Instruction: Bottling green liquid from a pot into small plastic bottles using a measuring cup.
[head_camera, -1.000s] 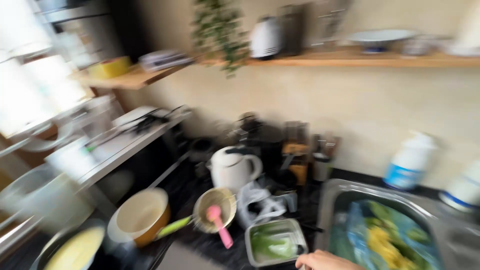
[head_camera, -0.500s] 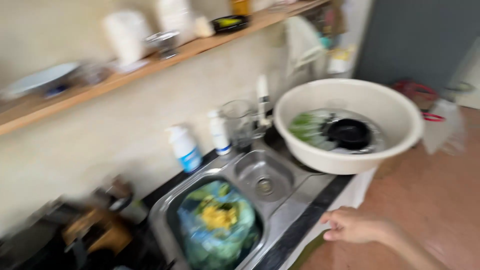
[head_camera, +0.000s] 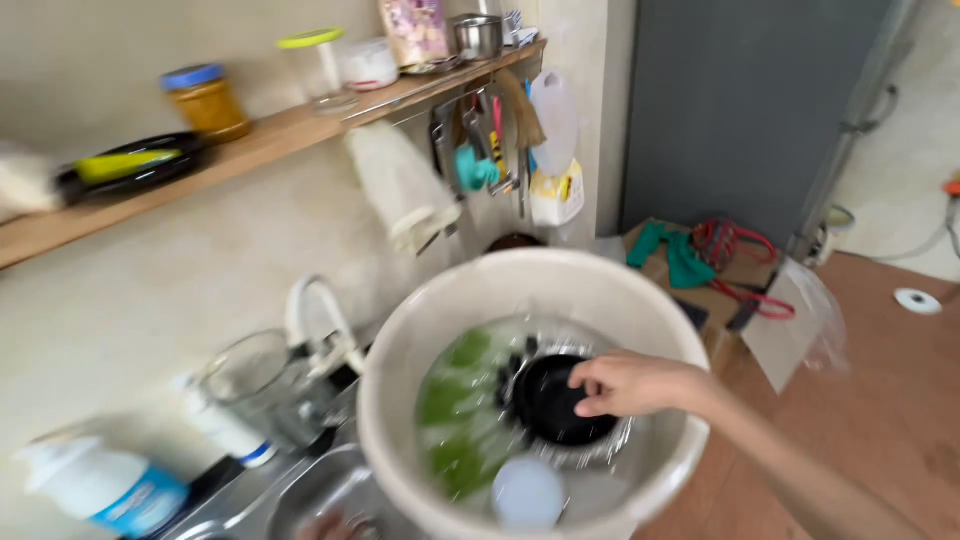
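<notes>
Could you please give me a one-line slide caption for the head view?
Right hand reaches into a large cream basin and touches a black dish among wet dishes.
</notes>
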